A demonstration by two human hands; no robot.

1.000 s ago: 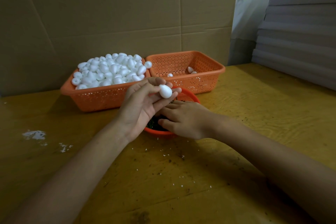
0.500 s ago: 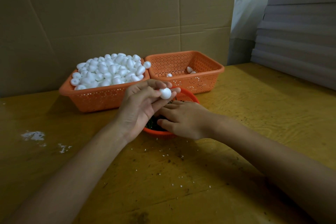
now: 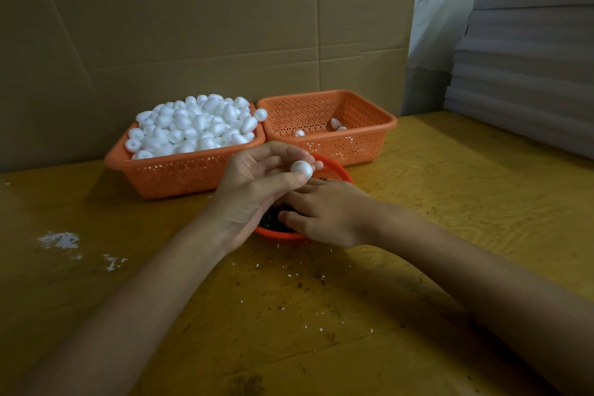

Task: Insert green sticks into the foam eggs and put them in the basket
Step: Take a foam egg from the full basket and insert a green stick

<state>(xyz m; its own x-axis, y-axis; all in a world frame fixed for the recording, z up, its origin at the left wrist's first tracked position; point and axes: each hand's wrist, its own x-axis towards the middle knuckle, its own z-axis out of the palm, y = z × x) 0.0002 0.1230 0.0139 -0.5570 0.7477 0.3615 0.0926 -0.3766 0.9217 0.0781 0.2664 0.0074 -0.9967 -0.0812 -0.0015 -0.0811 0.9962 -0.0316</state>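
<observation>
Step in hand: fetching a stick. No stick shows in the egg, so I judge it not yet pierced.

Left hand (image 3: 254,190) pinches one foam egg (image 3: 301,169) between thumb and fingertips, above the small round orange basket (image 3: 339,170), mid-tabletop.

Right hand (image 3: 324,212) lies palm down over that basket's green sticks (image 3: 268,222), just below the egg. Its fingertips are hidden, so I cannot tell its grip.

Next: lift one stick, line it up, push it in straight. Then drop the egg into the near-empty rectangular basket (image 3: 360,146) at the back edge, right of the full basket (image 3: 180,175).
</observation>
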